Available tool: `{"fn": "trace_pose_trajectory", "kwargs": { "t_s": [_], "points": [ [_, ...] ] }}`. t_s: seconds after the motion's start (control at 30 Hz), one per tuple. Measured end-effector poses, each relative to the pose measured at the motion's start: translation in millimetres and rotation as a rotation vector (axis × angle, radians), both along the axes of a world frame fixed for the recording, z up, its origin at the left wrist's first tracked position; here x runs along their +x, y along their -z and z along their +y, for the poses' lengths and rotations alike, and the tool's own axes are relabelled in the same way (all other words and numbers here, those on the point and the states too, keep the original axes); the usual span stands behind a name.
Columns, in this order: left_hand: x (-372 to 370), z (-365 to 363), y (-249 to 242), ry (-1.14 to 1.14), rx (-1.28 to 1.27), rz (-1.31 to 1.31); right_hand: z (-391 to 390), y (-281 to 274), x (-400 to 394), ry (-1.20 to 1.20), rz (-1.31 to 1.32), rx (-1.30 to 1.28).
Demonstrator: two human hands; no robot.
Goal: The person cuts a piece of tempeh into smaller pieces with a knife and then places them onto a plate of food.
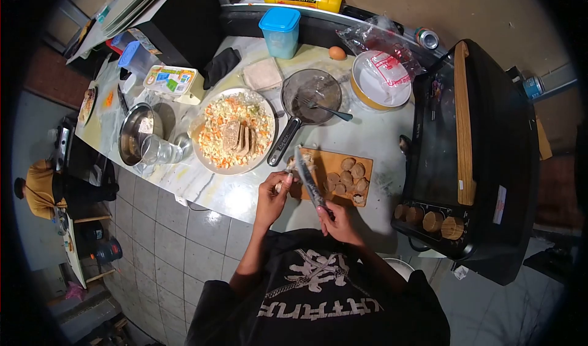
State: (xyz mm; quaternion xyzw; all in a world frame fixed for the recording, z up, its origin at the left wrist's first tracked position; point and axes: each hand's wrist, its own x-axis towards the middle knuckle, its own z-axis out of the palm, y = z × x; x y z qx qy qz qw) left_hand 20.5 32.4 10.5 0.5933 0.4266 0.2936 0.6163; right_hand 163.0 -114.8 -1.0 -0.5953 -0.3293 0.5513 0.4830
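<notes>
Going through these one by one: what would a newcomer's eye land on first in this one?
Probably the bulky black oven with its wood-coloured handle, on the right side of the view. Next, the heaped orange-and-white chopped mix on a round plate, left of centre, brown slices on top. Then the knife in the right hand, at the cutting board.

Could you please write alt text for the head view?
A person's right hand holds a knife over a cutting board bearing round brown pieces, with the left hand near its left edge. Beyond are a plate of chopped food and brown slices and a frying pan with a fork; a black oven stands at right.
</notes>
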Motion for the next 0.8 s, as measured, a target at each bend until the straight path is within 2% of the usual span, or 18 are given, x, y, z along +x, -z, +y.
{"fn": "trace_pose_trajectory", "kwargs": {
  "t_s": [0.03,0.07,0.1,0.13,0.23,0.3,0.43,0.5,0.57,0.63,0.7,0.73,0.8],
  "points": [
    [-1,0,0,0.000,-0.001,0.003,-1,0,0,0.047,0.014,-0.034],
    [-1,0,1,0.008,0.101,0.076,-2,0,-1,0.048,0.017,-0.035],
    [-1,0,1,0.018,0.203,0.149,-1,-1,-1,0.098,-0.023,0.043],
    [0,0,1,0.022,0.202,0.151,-1,-2,-1,0.150,-0.063,0.122],
    [6,3,-4,0.036,0.242,0.218,-2,6,2,0.194,-0.069,0.092],
    [9,4,-8,0.080,0.382,0.304,-1,5,4,0.218,-0.069,0.063],
    [11,3,-10,0.087,0.458,0.322,-1,0,4,0.259,0.028,0.014],
    [10,3,-8,0.036,0.402,0.309,-2,3,4,0.267,0.029,0.014],
    [8,4,0,0.013,0.390,0.291,-3,15,3,0.203,-0.150,0.146],
    [5,5,0,-0.016,0.376,0.274,-3,18,1,0.217,-0.220,0.172],
    [1,4,-7,-0.014,0.173,0.185,-3,17,0,0.226,-0.292,0.198],
    [-2,3,-13,-0.019,0.171,0.187,-3,13,0,0.242,-0.280,0.193],
    [-9,-1,-27,0.075,-0.188,-0.003,-3,13,1,0.254,-0.266,0.189]
  ]
}}
